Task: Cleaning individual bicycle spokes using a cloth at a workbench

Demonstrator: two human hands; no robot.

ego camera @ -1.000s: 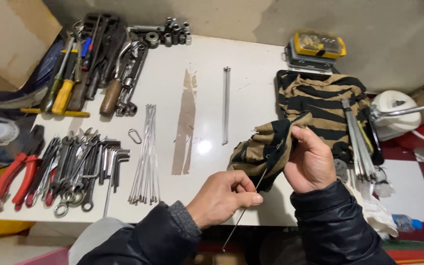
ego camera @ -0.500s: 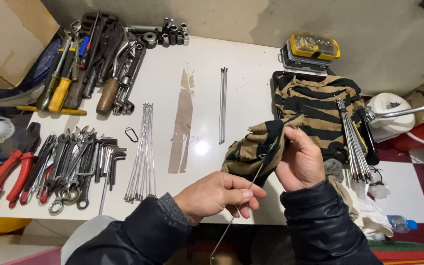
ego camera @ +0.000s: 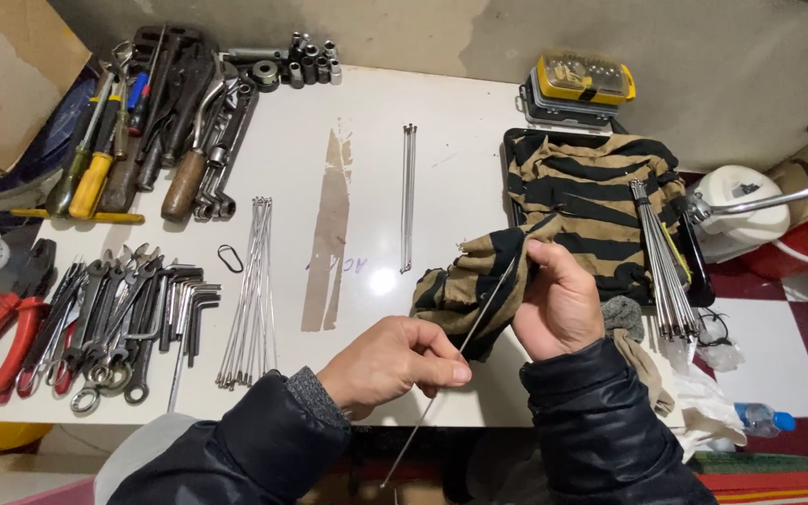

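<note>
Since a second ago the left hand [ego camera: 395, 360] has drawn back toward the body, fingers pinched on the thin steel spoke [ego camera: 465, 351]; the right hand [ego camera: 563, 304] stays clamped, pressing the striped cloth [ego camera: 479, 276] around the spoke's upper end, so wiping continues. Beyond, on the smooth white table [ego camera: 460, 122]: loose spoke bundle [ego camera: 250, 290], wrenches [ego camera: 119, 318], and a second spoke bundle [ego camera: 666, 262] on the soft cloth.

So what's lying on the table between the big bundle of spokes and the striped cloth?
In the head view, a brown streak and a small spoke bundle.

A repair workshop: wrenches [ego camera: 114, 318], screwdrivers [ego camera: 95, 168] (sockets [ego camera: 306, 61] too) crowd the white bench [ego camera: 367, 187].
</note>
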